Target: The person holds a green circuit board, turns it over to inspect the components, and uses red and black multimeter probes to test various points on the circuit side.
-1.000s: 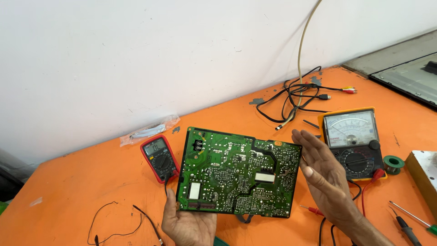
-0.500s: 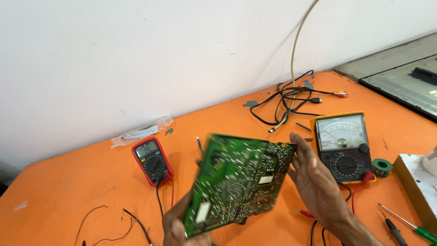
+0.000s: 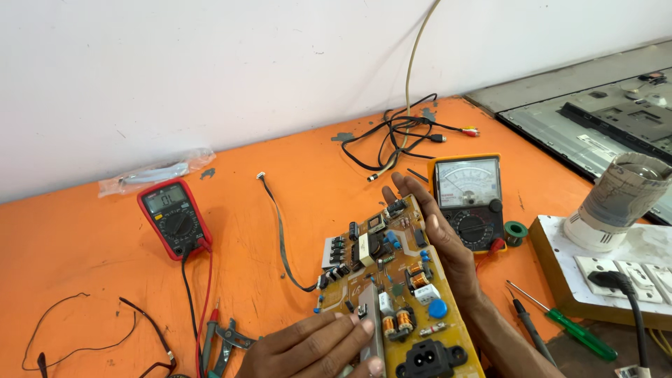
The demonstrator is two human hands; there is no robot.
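Note:
A yellow circuit board [image 3: 392, 294] lies component side up on the orange table [image 3: 91, 273], carrying capacitors, coils and a black power socket at its near end. My left hand [image 3: 315, 346] rests flat on the board's near left corner, fingers extended. My right hand [image 3: 437, 234] grips the board's right edge, fingers reaching to its far corner. A black lead runs from the board's left side toward the wall.
A red digital multimeter [image 3: 173, 217] with red and black leads sits at left. A yellow analog meter [image 3: 470, 199] lies right of the board. Pliers [image 3: 220, 343], a green screwdriver [image 3: 563, 325], a solder spool [image 3: 516, 231], tangled cables [image 3: 402, 136], a white switchboard [image 3: 616, 269] and a flat panel [image 3: 602, 115] surround it.
The board was held up with its green solder side facing me; both hands have flipped it over and laid it down with the yellow component side up.

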